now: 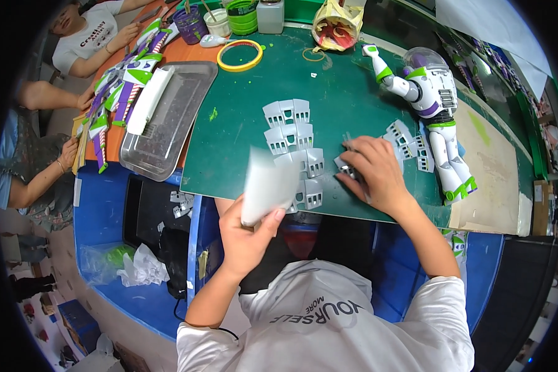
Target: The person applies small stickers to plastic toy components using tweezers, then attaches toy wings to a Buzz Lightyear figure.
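Note:
My left hand [245, 235] is closed on a white, flat, roughly rectangular piece [270, 186], smeared by motion, so its kind is unclear. The thumb lies on its near edge. Beyond it, a column of light grey curved plastic parts [293, 136] with small window-like openings lies on the green mat. To the right, the curled fingers of my right hand [377, 173] pinch a similar grey plastic part [343, 165] at the mat, and the hand covers much of it. More grey parts [409, 146] fan out just beyond that hand.
A white, green and purple astronaut figure [440, 111] lies at the right. At the far left, toy wings [127, 90] rest beside a clear tray [186, 118]. Yellow tape [240, 56], paint pots [189, 25] and a scrap-filled container [336, 26] stand at the back. Other people work at the left.

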{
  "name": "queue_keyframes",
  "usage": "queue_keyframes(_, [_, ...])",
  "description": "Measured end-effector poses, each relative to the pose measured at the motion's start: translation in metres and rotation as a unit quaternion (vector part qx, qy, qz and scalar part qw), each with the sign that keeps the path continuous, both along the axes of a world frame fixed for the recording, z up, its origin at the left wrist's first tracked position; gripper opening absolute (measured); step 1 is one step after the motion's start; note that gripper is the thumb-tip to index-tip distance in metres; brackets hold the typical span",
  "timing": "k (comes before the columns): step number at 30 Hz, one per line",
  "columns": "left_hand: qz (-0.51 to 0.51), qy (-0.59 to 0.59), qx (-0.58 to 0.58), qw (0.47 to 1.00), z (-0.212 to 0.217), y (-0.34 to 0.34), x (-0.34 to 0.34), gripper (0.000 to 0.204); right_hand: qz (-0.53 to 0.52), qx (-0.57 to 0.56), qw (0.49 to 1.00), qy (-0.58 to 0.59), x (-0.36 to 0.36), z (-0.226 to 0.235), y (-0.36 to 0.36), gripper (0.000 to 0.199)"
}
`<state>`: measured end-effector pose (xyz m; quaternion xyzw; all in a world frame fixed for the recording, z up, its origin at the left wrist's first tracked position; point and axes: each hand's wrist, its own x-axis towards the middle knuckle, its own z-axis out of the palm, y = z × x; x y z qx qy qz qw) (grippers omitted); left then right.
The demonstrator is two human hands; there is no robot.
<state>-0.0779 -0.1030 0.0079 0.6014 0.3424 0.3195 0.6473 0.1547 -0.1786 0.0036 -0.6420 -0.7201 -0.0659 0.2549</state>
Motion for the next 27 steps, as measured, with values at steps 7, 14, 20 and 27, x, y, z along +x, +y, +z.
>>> queue_keyframes(7, [-0.023,-0.109,-0.112,0.987,-0.003,-0.011,0.019,0.028,0.141,-0.010,0.904,0.403,-0.046,0.035,-0.033,0.044])
queue_keyframes(14, [-0.060,-0.195,-0.184,0.962,0.001,-0.028,0.016,0.029,0.079,-0.013,0.870,0.487,-0.080,0.021,-0.030,0.030])
queue_keyframes(20, [-0.049,-0.209,-0.276,0.937,-0.008,-0.027,0.003,0.022,0.082,-0.030,0.865,0.494,-0.083,0.031,-0.041,0.032])
queue_keyframes(27, [-0.055,-0.220,-0.294,0.929,-0.011,-0.033,-0.001,0.016,0.078,-0.028,0.900,0.427,-0.087,0.034,-0.042,0.029])
